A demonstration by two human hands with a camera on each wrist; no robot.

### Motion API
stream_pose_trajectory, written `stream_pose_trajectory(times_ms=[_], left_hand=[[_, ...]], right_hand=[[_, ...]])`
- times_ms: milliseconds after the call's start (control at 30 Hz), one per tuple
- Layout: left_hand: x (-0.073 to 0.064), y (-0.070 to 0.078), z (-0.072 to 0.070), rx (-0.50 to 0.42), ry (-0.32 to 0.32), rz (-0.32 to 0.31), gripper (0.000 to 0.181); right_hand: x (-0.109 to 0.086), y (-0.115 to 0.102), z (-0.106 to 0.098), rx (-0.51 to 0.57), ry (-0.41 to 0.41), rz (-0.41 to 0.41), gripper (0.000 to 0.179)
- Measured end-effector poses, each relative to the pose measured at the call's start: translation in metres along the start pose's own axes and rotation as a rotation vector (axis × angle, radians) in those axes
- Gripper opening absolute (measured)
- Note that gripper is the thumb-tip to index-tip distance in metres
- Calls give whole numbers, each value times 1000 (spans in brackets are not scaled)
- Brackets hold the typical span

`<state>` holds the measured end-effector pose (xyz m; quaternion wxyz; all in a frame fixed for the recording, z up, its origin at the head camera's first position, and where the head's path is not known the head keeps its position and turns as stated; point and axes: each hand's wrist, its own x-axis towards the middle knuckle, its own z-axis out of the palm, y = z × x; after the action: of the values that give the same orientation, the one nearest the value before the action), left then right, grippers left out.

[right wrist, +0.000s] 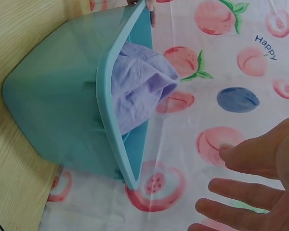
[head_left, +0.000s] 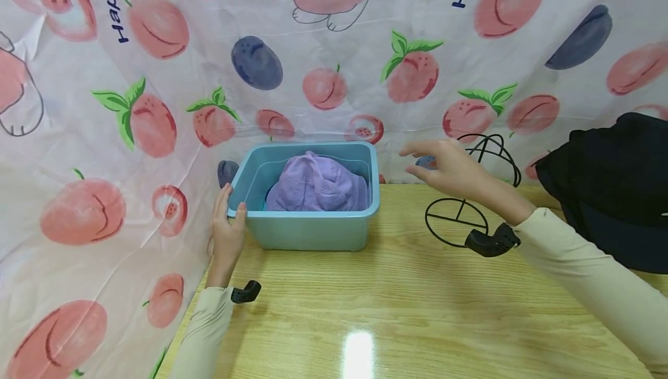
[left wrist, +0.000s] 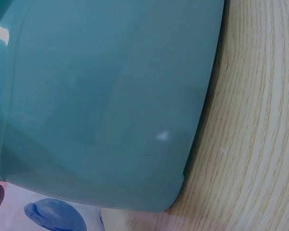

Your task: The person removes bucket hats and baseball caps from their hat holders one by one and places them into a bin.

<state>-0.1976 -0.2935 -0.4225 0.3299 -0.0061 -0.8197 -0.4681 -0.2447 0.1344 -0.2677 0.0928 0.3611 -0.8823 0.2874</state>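
Note:
A light blue plastic bin [head_left: 313,231] stands on the wooden table against the patterned cloth. Inside it lies a purple cap [head_left: 318,185], its crown slightly crumpled and rising near the rim. My left hand [head_left: 228,237] holds the bin's near left corner, thumb at the front and fingers along the left rim. In the left wrist view the bin's wall [left wrist: 111,106] fills most of the picture. To the right of the bin, my right hand [head_left: 451,167] hovers in the air with fingers extended and apart, holding nothing. The right wrist view shows its spread fingers [right wrist: 241,211].
A black wire stand [head_left: 456,222] is on the table behind the right forearm. Dark caps [head_left: 616,188] sit at the far right. A fruit-printed cloth [head_left: 209,66] hangs behind and along the left. The wooden table [head_left: 417,309] extends toward me.

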Motion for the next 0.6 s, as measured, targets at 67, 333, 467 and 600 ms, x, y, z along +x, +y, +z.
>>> stream_pose_trajectory(times_ms=[67, 333, 467, 600], left_hand=[[0, 0, 0, 2, 3, 0, 53], [1, 0, 1, 1, 1, -1, 53], [0, 0, 2, 9, 8, -2, 54], [-1, 1, 1, 15, 14, 2, 54]], right_hand=[[-3, 1, -4, 9, -2, 7, 25], [-18, 3, -19, -37, 34, -3, 27], [-23, 5, -27, -69, 30, 23, 29], [-28, 9, -33, -85, 15, 60, 30]])
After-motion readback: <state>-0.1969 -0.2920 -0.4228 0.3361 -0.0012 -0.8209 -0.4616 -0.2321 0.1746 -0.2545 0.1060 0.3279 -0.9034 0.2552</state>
